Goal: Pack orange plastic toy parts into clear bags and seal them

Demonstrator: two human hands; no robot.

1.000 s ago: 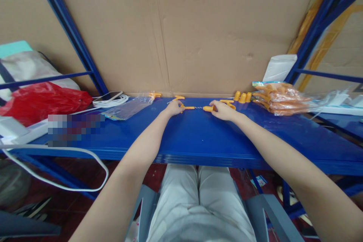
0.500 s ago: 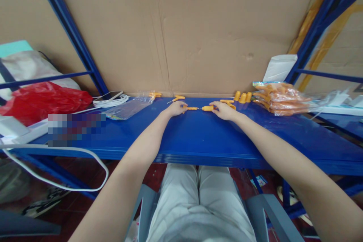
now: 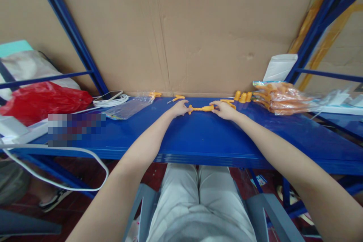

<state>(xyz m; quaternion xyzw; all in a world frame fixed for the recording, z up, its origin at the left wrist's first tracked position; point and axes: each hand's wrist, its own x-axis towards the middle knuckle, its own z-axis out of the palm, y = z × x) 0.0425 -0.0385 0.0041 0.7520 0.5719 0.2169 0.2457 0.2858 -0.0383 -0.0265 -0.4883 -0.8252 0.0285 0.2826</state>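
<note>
My left hand point(image 3: 179, 109) has its fingertips at the T-shaped end of an orange corkscrew point(image 3: 197, 109), seemingly gripping it lightly. The ridged orange shaft points right, and its metal spiral is hidden inside an orange sleeve point(image 3: 208, 108). My right hand point(image 3: 224, 110) pinches the far end of that sleeve. Just behind my left hand lies another orange corkscrew point(image 3: 178, 98) with its spiral showing. More orange handle parts point(image 3: 227, 101) are beside and partly behind my right hand.
Several orange caps point(image 3: 242, 98) stand at the back right, beside bagged orange pieces point(image 3: 279, 98). A clear plastic bag point(image 3: 132, 106), a coiled white cable point(image 3: 111, 100) and a red bag point(image 3: 47, 100) lie left. Cardboard point(image 3: 198, 38) closes off the back of the blue shelf point(image 3: 198, 136).
My left hand has moved right, bringing the corkscrew against the sleeve; the metal spiral seen between them earlier is now covered. My right hand has stayed in place.
</note>
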